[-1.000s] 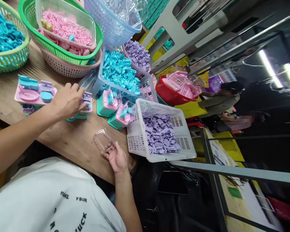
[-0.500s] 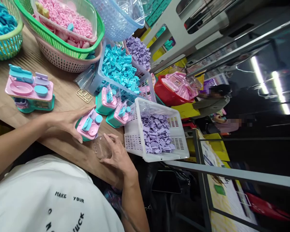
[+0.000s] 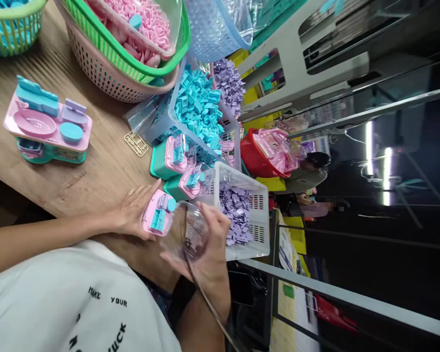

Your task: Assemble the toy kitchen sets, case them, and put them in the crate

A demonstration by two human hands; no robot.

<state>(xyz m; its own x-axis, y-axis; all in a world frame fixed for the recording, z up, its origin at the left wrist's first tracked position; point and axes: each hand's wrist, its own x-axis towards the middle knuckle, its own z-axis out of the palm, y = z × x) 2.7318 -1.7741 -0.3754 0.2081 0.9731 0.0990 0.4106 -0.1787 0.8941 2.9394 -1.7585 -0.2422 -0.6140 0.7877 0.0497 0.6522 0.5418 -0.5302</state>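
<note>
My left hand (image 3: pixel 134 211) grips a small pink and teal toy kitchen block (image 3: pixel 157 214), tilted on its side above the wooden table (image 3: pixel 95 171). Beside it, my right hand (image 3: pixel 205 254) is closed round a clear plastic cover (image 3: pixel 188 233), held right against the toy's open side. Two more toy blocks with clear covers (image 3: pixel 170 156) (image 3: pixel 188 183) stand just beyond. A larger pink and teal toy kitchen set (image 3: pixel 46 122) sits at the left of the table.
A white basket of purple parts (image 3: pixel 238 215) stands by my right hand. Behind are a clear bin of teal parts (image 3: pixel 196 110), stacked green and pink baskets with pink parts (image 3: pixel 132 54), and a small tan sprue (image 3: pixel 136 144). Another person sits at far right (image 3: pixel 308 171).
My left hand lifted a small toy block off the table and brought it toward me. My right hand picked the clear cover up from the table and raised it to the toy.
</note>
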